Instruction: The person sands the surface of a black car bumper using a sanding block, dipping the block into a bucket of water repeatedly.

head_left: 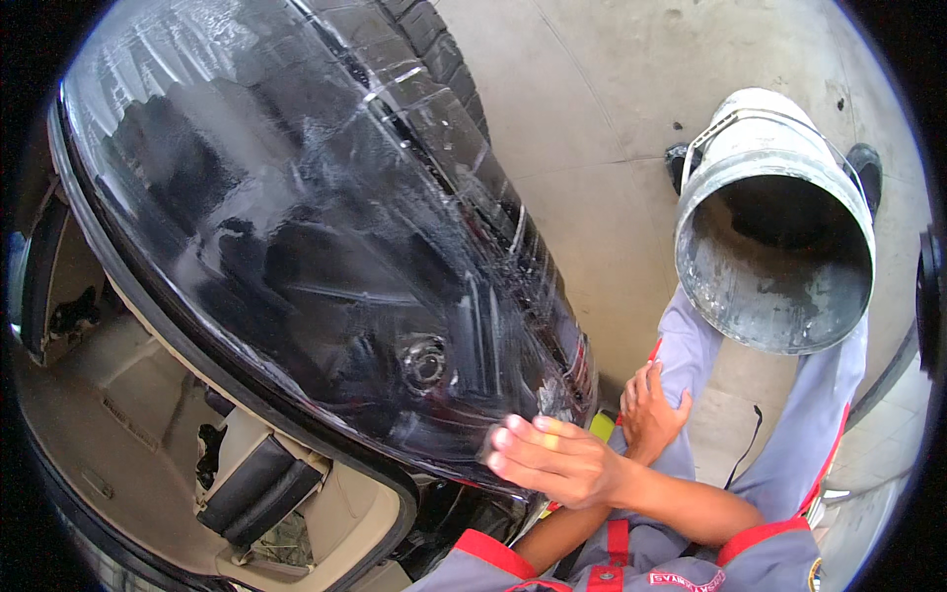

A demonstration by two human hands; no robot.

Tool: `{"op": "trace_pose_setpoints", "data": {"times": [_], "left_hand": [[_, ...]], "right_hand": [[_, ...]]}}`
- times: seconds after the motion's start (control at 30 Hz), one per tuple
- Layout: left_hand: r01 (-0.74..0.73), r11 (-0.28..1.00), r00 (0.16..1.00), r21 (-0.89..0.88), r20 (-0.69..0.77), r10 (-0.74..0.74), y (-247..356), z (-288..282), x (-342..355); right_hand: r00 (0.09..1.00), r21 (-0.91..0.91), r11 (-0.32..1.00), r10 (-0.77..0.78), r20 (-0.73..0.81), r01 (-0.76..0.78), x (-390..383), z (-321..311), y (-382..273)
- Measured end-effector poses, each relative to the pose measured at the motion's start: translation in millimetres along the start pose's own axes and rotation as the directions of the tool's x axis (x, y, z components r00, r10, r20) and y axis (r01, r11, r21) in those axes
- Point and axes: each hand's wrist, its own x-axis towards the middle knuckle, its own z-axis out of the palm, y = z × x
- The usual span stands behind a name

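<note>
My right hand (552,462) reaches across to the near end of a black car body panel (326,237), its fingers pressed together. At its fingertips shows the edge of a thin dark piece, too little of it to name. A yellow band circles one finger. The panel looks wet, with whitish streaks and a ring-shaped mark. My right forearm crosses over the left one. My left hand (653,414) rests on my grey trouser leg near the knee, fingers loosely spread, holding nothing. Partly behind my right hand is a yellow-green thing (603,426).
A white bucket (774,296) with a wire handle and grimy inside stands between my legs, dark shoes (865,170) beside it. A tyre (439,49) lies past the panel. Left, the car's opening shows beige trim (138,395). The floor (592,197) is pale concrete.
</note>
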Motion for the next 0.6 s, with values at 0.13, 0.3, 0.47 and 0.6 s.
{"op": "trace_pose_setpoints", "data": {"times": [0.13,0.3,0.47,0.6], "left_hand": [[-0.004,1.0,1.0,0.019,0.031,0.003,0.8,3.1,-2.8],[0.011,0.999,1.0,-0.033,0.004,-0.011,3.6,2.5,-4.4],[0.055,0.994,0.998,-0.095,0.019,-0.053,8.4,-3.7,-4.6],[0.072,0.989,0.997,-0.129,0.023,-0.069,12.8,-6.6,-5.2]], "right_hand": [[0.979,0.084,0.996,0.0,0.203,-0.017,-6.5,0.5,-1.1],[0.992,-0.003,0.993,0.119,-0.039,-0.119,-10.4,0.7,-7.6],[0.974,0.022,0.976,0.217,0.059,-0.218,-9.0,3.5,-15.0],[0.977,0.019,0.978,0.209,-0.045,-0.208,-8.6,5.4,-17.2]]}}
